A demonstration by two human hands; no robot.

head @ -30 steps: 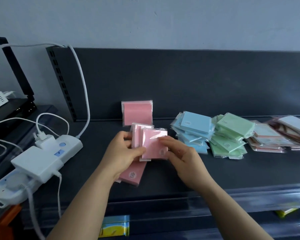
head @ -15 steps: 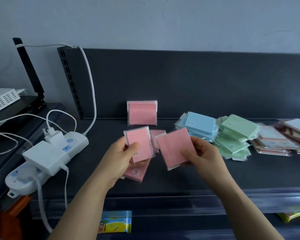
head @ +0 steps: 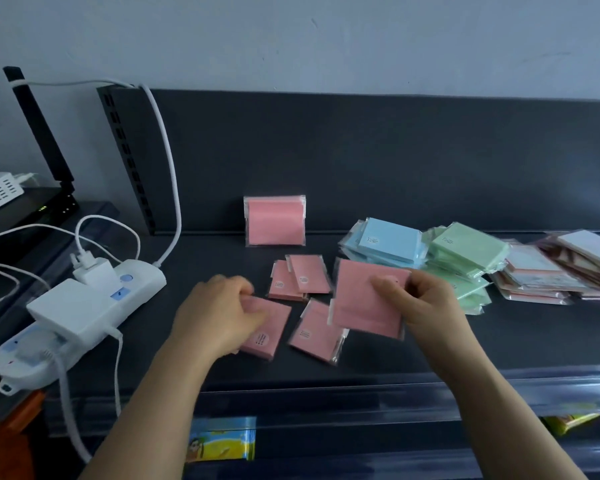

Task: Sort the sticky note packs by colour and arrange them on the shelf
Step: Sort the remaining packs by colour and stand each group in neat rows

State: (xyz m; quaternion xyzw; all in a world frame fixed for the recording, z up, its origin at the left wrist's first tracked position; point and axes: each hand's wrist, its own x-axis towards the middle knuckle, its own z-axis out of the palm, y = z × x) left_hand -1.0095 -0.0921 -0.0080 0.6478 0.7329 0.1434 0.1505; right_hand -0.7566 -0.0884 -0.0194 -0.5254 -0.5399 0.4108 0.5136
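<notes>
Head view. The right hand (head: 426,306) has its fingers clamped on a raised pink pack (head: 364,306) above the shelf (head: 499,341). The left hand (head: 219,313) pinches a second pink pack (head: 267,327) at shelf level. One upright pink pack (head: 274,220) leans on the far panel. Loose pink packs (head: 298,278), the blue pile (head: 388,244), the green pile (head: 465,251) and the mixed pile (head: 548,271) at far right lie unarranged. Assessment: colour grouping is well advanced, arranging barely begun.

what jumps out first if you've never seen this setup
The hands in the middle: the right hand holds a pink pack raised, the left hand holds a second pink pack low near the front. Behind them an upright pink pack leans on the back panel; a blue pile and a green pile lie to the right.
</notes>
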